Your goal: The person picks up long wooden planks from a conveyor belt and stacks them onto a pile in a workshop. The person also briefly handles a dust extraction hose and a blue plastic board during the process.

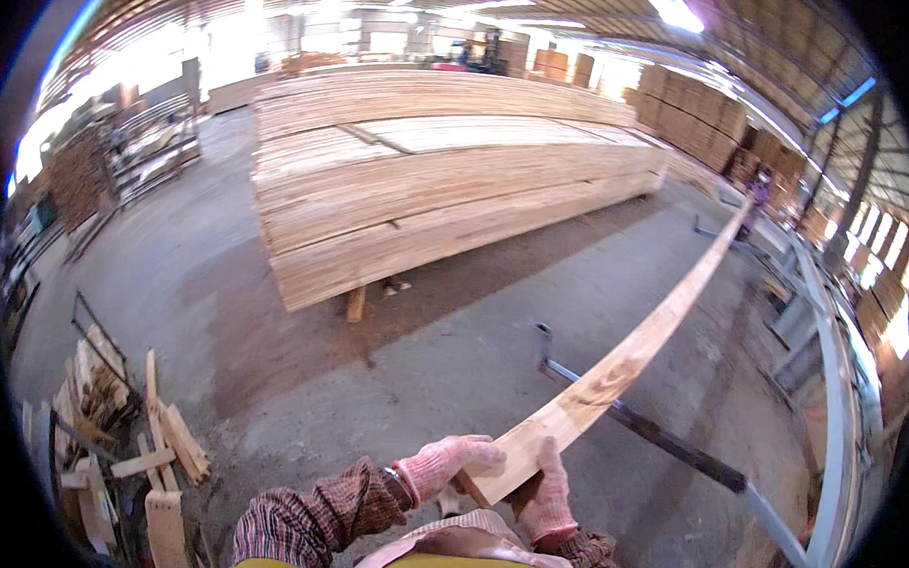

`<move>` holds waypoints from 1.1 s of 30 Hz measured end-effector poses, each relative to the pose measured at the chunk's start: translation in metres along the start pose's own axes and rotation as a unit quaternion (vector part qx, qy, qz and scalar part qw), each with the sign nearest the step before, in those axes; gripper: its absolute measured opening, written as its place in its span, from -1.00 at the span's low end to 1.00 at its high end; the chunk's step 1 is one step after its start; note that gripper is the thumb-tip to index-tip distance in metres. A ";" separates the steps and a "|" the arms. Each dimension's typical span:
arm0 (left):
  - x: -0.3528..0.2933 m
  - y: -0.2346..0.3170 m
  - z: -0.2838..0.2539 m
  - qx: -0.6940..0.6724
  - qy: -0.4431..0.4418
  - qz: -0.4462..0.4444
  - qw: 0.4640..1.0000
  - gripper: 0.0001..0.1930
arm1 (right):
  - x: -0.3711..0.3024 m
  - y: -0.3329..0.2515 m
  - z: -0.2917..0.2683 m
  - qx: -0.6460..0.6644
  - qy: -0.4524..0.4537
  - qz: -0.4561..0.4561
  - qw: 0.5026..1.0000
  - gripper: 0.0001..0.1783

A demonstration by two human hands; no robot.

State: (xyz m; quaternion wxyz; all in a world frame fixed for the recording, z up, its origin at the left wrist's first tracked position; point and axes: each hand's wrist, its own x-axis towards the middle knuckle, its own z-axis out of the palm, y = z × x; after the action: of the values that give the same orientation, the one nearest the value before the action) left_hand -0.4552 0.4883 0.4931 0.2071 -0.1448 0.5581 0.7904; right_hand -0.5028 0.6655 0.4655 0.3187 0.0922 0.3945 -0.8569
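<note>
A long wooden board runs from my hands away to the far right, where a person stands at its other end. My left hand, in a pink knit glove, closes on the left edge of the board's near end. On the right edge, my right hand grips the same end, its thumb lying on the top face and its other fingers hidden beneath. Part of the board lies above a dark metal support bar.
A big stack of planks stands on a wood block ahead. Wood offcuts lie at the lower left beside a metal rack. A grey metal frame curves along the right. More timber stacks rise at the far right.
</note>
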 end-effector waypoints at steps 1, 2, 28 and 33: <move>-0.004 0.003 -0.001 0.001 0.019 0.008 1.000 -0.51 | -0.002 -0.005 0.004 0.006 -0.030 0.007 1.000 -0.21; -0.005 0.000 -0.003 -0.019 0.026 0.007 0.999 -0.52 | -0.004 -0.013 0.008 -0.009 -0.075 0.028 0.997 -0.16; 0.069 0.252 -0.472 -0.001 0.013 0.026 1.000 -0.49 | 0.398 0.118 0.354 -0.056 -0.057 -0.114 0.990 -0.01; 0.070 0.307 -0.576 0.046 0.037 -0.020 0.998 -0.59 | 0.459 0.160 0.447 -0.042 -0.067 -0.148 0.986 -0.11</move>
State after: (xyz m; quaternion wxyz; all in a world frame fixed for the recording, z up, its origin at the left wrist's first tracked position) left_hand -0.6681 -0.1321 0.5200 0.2089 -0.1752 0.5977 0.7539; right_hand -0.7202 0.0423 0.4787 0.2176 -0.0379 0.4175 -0.8814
